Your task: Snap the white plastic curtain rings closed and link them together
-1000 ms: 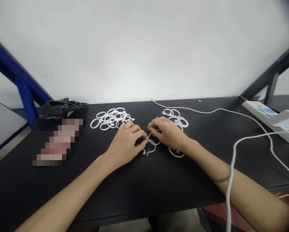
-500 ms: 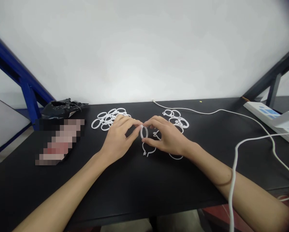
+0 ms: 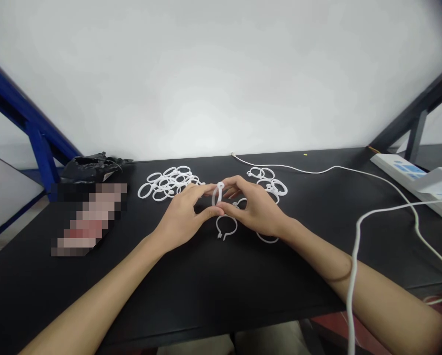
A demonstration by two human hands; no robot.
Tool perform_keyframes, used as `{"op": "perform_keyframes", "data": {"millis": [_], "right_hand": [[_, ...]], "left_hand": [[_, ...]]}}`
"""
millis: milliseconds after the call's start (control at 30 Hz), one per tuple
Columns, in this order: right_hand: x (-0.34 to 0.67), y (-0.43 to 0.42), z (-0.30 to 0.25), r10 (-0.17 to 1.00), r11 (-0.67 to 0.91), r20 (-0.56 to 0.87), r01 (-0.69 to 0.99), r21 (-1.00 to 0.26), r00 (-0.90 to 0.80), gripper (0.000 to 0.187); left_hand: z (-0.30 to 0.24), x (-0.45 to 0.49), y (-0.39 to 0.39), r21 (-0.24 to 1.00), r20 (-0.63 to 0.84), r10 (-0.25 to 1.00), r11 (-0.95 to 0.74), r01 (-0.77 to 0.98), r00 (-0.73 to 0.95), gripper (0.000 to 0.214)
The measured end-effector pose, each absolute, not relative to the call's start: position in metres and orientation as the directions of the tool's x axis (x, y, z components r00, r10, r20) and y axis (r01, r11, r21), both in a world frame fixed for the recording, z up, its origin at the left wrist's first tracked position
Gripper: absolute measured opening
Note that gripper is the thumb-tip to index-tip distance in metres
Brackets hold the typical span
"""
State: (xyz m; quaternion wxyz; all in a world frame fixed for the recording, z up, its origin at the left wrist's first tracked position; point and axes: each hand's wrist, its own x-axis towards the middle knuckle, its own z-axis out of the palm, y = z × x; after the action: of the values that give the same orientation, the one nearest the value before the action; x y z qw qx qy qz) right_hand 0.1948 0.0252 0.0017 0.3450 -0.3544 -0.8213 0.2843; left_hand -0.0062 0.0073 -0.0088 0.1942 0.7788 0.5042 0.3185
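Note:
My left hand (image 3: 182, 217) and my right hand (image 3: 256, 207) meet over the middle of the black table (image 3: 206, 291), and together they pinch one white plastic ring (image 3: 218, 193) held upright between the fingertips. Just below the hands an opened white ring (image 3: 226, 228) lies flat on the table. Another ring (image 3: 267, 239) lies partly under my right wrist. A pile of several white rings (image 3: 169, 181) sits behind my left hand. A smaller cluster of rings (image 3: 271, 181) sits behind my right hand.
A crumpled black bag (image 3: 91, 166) lies at the back left, with a blurred-out patch in front of it. A white cable (image 3: 354, 261) runs across the right side and over my right forearm. A white power strip (image 3: 417, 182) sits at the far right. Blue and black frame bars flank the table.
Both hands lifted off the table, picking up one ring from the tabletop, and now hold it upright between their fingertips. The opened ring stayed on the table.

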Motion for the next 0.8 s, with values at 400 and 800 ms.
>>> {"op": "perform_keyframes", "data": {"millis": [400, 800], "right_hand": [[0.1953, 0.0293, 0.0015, 0.736, 0.674, 0.490, 0.430, -0.601, -0.468, 0.015], [0.1939, 0.0277, 0.0011, 0.763, 0.647, 0.474, 0.514, -0.563, -0.440, 0.014]], "left_hand": [[-0.0097, -0.0052, 0.0053, 0.515, 0.335, 0.853, -0.522, 0.680, 0.401, 0.038], [-0.0053, -0.0021, 0.0026, 0.517, 0.305, 0.868, -0.496, 0.697, 0.392, 0.035]]}}
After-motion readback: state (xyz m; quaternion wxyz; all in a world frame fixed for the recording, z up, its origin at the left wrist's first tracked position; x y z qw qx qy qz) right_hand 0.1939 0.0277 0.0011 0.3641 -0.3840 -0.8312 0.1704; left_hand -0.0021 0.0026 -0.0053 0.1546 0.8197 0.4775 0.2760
